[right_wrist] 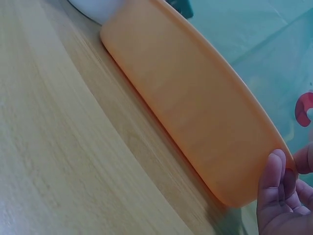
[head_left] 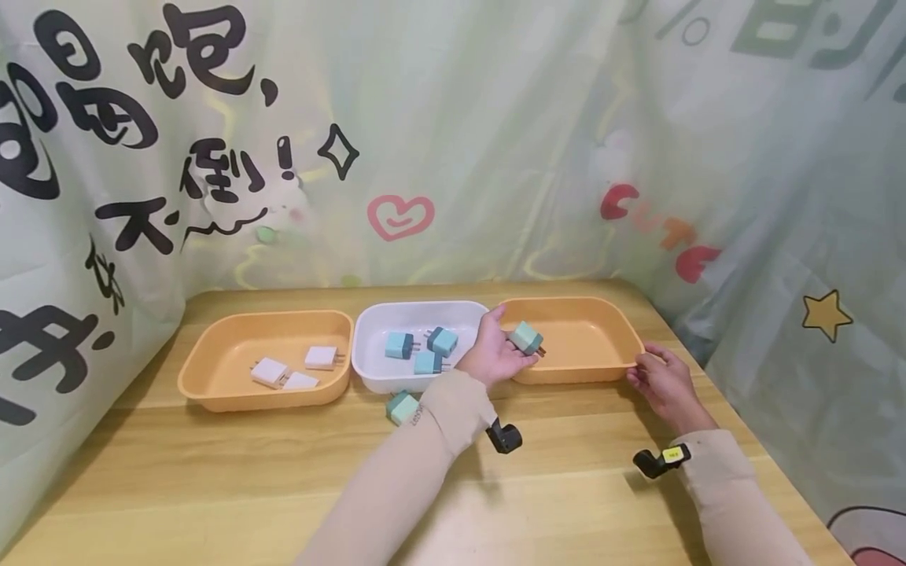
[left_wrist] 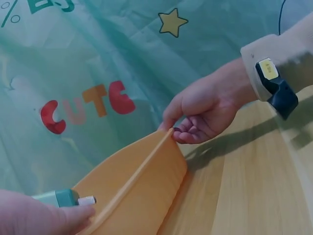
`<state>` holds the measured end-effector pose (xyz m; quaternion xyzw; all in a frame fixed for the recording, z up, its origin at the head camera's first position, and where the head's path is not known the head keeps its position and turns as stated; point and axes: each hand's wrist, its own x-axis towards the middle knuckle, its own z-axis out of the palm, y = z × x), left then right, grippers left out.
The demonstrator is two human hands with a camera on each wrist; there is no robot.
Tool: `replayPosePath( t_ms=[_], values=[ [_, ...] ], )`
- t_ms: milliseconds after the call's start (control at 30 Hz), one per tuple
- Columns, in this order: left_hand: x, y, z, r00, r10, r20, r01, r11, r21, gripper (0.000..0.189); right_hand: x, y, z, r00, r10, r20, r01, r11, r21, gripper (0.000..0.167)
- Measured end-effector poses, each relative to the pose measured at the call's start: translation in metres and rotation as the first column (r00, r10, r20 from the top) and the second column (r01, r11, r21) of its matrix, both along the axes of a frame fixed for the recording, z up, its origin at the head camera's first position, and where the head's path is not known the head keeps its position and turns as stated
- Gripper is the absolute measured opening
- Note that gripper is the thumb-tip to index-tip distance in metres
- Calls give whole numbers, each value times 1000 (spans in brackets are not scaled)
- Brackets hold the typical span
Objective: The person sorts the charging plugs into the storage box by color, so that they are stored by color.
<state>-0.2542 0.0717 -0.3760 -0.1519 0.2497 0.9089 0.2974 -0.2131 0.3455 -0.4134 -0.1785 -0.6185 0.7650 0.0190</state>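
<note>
My left hand (head_left: 499,354) reaches over the near left part of the right orange tray (head_left: 580,376), its thumb raised apart from the other fingers. A mint-green plug-in charger (head_left: 527,338) with a darker green end and metal prongs lies against those fingers. The charger (left_wrist: 66,198) shows just above the hand in the left wrist view. At the tray's near right corner, my right hand (head_left: 664,384) pinches the rim between thumb and fingers. The pinched corner of the tray (right_wrist: 195,107) shows in the right wrist view.
A white tray (head_left: 368,377) with several green chargers stands in the middle. The left orange tray (head_left: 212,346) holds white chargers (head_left: 322,358). Another green charger (head_left: 403,408) lies on the wooden table (head_left: 212,479), close to my left sleeve. A printed curtain (head_left: 481,157) hangs behind.
</note>
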Motion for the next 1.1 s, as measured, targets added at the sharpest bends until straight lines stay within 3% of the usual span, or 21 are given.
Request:
replayPosePath(
  t_ms=[433, 767, 933, 1100],
  values=[
    [-7, 26, 5, 990, 119, 70, -112, 990, -91, 86, -3, -1, 0, 1000, -26, 8, 26, 999, 35, 21],
    [-5, 24, 1, 986, 140, 89, -129, 984, -119, 91, -3, -1, -4, 999, -39, 7, 38, 999, 32, 21],
    [-4, 13, 1, 997, 66, 40, -62, 993, -96, 86, -3, 0, -4, 999, -42, 10, 42, 999, 34, 23],
    [-2, 0, 5, 998, -37, -57, 27, 987, -159, 78, -2, -1, -4, 999, -39, -12, 39, 999, 21, 29]
  ],
)
